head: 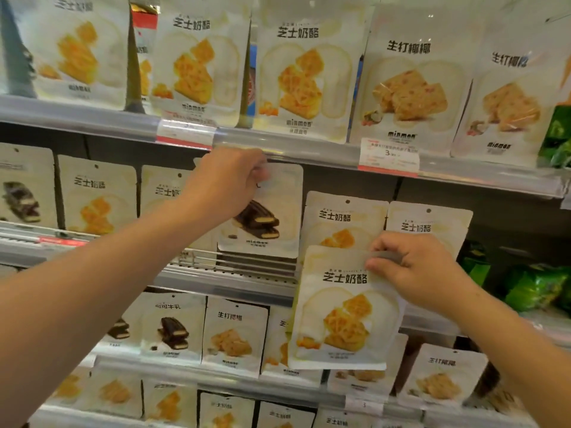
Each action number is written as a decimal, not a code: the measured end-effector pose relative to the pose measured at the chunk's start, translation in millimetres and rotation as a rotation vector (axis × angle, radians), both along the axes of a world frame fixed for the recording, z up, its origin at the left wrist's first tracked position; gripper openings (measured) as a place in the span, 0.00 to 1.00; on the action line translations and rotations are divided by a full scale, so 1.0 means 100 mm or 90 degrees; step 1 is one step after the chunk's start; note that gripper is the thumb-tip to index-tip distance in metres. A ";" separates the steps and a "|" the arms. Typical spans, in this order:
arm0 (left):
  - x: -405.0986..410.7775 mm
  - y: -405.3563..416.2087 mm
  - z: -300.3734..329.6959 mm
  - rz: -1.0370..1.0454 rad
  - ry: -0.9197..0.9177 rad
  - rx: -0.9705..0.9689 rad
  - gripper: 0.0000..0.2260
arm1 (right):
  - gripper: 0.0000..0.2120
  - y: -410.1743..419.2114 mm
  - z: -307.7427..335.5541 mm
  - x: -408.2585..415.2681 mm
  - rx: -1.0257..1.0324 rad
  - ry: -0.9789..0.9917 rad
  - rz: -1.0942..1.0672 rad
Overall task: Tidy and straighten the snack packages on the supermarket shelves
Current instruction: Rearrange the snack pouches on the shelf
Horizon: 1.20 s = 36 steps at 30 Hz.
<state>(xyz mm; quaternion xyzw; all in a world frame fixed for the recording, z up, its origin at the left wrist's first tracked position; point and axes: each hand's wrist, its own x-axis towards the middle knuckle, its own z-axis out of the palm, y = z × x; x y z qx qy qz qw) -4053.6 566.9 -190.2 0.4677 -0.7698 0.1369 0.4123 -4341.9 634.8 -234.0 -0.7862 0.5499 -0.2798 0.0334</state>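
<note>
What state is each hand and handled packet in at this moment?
Left hand: grips the chocolate packet's top.
Chocolate sandwich packet: upright, held on the second shelf.
Right hand: pinches the cheese packet's top edge.
Cheese packet: held clear in front of the shelves, slightly tilted.

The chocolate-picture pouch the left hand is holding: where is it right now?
In the head view, the chocolate pouch sits centre-frame on the second shelf, pinched at its top by the left hand, just left of two cheese pouches.

Tiered grey shelf rails (pixel 278 146) with price tags (pixel 388 157).
</note>
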 end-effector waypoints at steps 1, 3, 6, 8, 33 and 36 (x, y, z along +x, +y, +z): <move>0.09 0.08 0.07 -0.003 0.019 -0.017 0.06 | 0.10 -0.01 0.06 0.01 0.000 -0.004 -0.005; 0.29 0.24 0.19 0.006 0.060 -0.039 0.05 | 0.09 -0.06 0.17 0.07 -0.021 -0.004 -0.015; 0.65 0.53 0.19 0.016 0.069 -0.016 0.06 | 0.06 -0.18 0.33 0.25 -0.086 -0.005 -0.024; 0.88 0.74 0.04 0.031 0.067 0.103 0.07 | 0.03 -0.27 0.42 0.44 -0.135 -0.023 -0.003; 1.69 0.59 -0.79 0.139 -0.022 0.285 0.11 | 0.10 -1.42 0.29 1.36 -0.292 0.131 -0.145; 1.61 0.53 -0.77 0.147 -0.026 0.287 0.10 | 0.16 -1.55 0.34 1.33 -0.212 0.132 -0.197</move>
